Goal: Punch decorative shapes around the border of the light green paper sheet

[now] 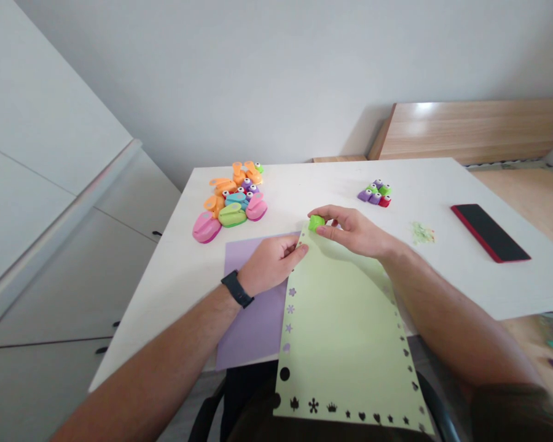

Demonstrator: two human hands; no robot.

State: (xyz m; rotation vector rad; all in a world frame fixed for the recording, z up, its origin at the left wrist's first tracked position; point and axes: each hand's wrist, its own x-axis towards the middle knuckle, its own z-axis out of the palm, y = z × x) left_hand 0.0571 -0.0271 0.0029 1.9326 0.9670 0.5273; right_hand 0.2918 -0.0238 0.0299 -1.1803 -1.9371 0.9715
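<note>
A pale green sheet of paper [345,331] hangs over the table's front edge toward me, with shapes such as hearts, stars, flowers and a crown cut along its borders. My left hand [276,261] pinches its left edge between thumb and fingers. In my right hand [345,230] is a small bright green craft punch [316,223], held by thumb and fingertips at the sheet's upper left corner. Whether the punch is pressed down cannot be seen. Under the left side of the green sheet lies a purple sheet [251,307].
Pink, green, orange and blue lever punches [233,215] cluster at the table's back left. Small purple, green and red punches [375,193] sit together at the back right. Paper bits [423,233] lie in a small pile near a black and red flat object [491,233].
</note>
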